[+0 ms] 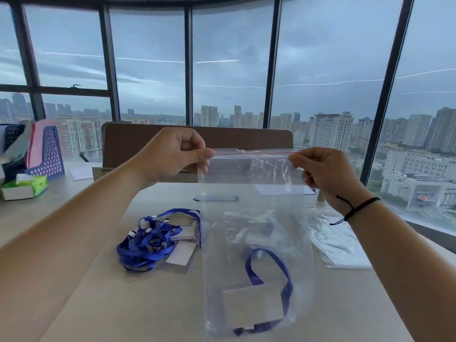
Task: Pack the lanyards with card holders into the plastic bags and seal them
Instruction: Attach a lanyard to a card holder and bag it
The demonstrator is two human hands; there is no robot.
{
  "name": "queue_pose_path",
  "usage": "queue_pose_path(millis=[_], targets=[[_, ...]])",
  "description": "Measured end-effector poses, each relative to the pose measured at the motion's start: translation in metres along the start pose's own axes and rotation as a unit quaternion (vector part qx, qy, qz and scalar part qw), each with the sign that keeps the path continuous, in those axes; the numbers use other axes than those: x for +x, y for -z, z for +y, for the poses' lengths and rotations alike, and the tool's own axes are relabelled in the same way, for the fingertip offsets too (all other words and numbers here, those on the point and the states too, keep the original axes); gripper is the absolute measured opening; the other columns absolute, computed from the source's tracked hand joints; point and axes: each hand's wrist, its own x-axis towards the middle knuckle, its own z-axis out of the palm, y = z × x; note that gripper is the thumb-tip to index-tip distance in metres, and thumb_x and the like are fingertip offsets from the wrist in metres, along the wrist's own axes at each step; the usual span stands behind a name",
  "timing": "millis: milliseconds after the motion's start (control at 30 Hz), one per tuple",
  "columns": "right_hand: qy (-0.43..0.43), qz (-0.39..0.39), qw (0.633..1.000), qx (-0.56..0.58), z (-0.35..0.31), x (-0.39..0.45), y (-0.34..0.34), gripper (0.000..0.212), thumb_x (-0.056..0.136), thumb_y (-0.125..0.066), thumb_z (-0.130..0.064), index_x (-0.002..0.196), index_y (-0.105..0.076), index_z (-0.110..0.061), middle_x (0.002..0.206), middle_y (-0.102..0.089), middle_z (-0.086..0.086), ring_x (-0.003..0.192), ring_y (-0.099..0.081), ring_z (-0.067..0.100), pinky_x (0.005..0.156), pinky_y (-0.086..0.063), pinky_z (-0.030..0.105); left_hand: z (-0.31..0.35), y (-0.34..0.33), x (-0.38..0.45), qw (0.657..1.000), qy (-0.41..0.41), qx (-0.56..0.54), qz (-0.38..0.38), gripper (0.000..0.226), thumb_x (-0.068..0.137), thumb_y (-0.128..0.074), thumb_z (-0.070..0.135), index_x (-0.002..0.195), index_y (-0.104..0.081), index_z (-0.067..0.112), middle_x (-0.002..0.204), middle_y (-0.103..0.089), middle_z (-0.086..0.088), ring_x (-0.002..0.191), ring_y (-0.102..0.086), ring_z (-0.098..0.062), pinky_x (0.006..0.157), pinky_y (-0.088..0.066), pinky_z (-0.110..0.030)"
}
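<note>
1. Holding the clear plastic zip bag with the red seal strip [254, 218] up in the air, the left hand [172, 155] pinches its top left corner and the right hand [325, 174] pinches its top right corner. The two hands are apart, each one closed on the seal strip, and the strip is stretched flat between them. I judge this is done so the two sides of the zip lie straight on each other and can be pressed closed along the line.

2. Inside this bag, well below both hands, lies a blue ribbon lanyard with a clear rectangular card holder [261, 309]. It rests at the bottom of the bag, so its weight pulls the bag straight down. Whether the zip is already fully closed, I cannot tell; a small wrinkle shows near the middle of the strip.

3. Below the left hand, on the beige table [98, 292], waits a tangled heap of blue lanyards with card holders [150, 239], not yet packed.

4. Below the right hand, a flat stack of empty clear plastic bags [338, 243] lies on the table, near enough for the next packing.

5. The right wrist carries a thin black cord bracelet [355, 208].
</note>
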Motion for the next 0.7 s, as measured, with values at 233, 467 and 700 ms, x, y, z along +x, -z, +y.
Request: queue_pose_path(millis=[233,467,700], targets=[[-0.083,-0.019,0.996,-0.034,0.071,0.035,-0.005,0.01,0.083,-0.076,-0.013,0.076,-0.073,-0.008,0.072,-0.071,0.01,0.033,-0.037,0.014,0.034,-0.028,0.017,-0.074,-0.033,0.03,0.991,0.118,-0.042,0.035,0.013,0.087,-0.071,0.001,0.099,-0.066,-0.002,0.084,-0.074,-0.022,0.082,-0.074,-0.035,0.077,-0.062,-0.044],[-0.125,-0.034,0.99,-0.064,0.123,0.082,-0.012,0.006,0.086,-0.074,-0.01,0.081,-0.072,-0.006,0.078,-0.075,0.011,0.038,-0.056,0.014,0.039,-0.047,0.024,-0.146,-0.068,0.075,0.984,0.15,-0.039,0.082,0.008,0.088,-0.072,0.003,0.095,-0.069,0.005,0.082,-0.076,-0.015,0.078,-0.076,-0.027,0.075,-0.063,-0.041],[-0.152,-0.017,0.983,-0.104,0.167,0.137,-0.021,0.009,0.088,-0.072,-0.012,0.084,-0.073,-0.005,0.076,-0.072,0.006,0.036,-0.051,0.01,0.037,-0.041,0.022,-0.194,-0.093,0.129,0.977,0.164,-0.046,0.131,0.007,0.089,-0.071,0.003,0.095,-0.069,-0.001,0.083,-0.075,-0.019,0.068,-0.074,-0.023,0.071,-0.064,-0.039]])
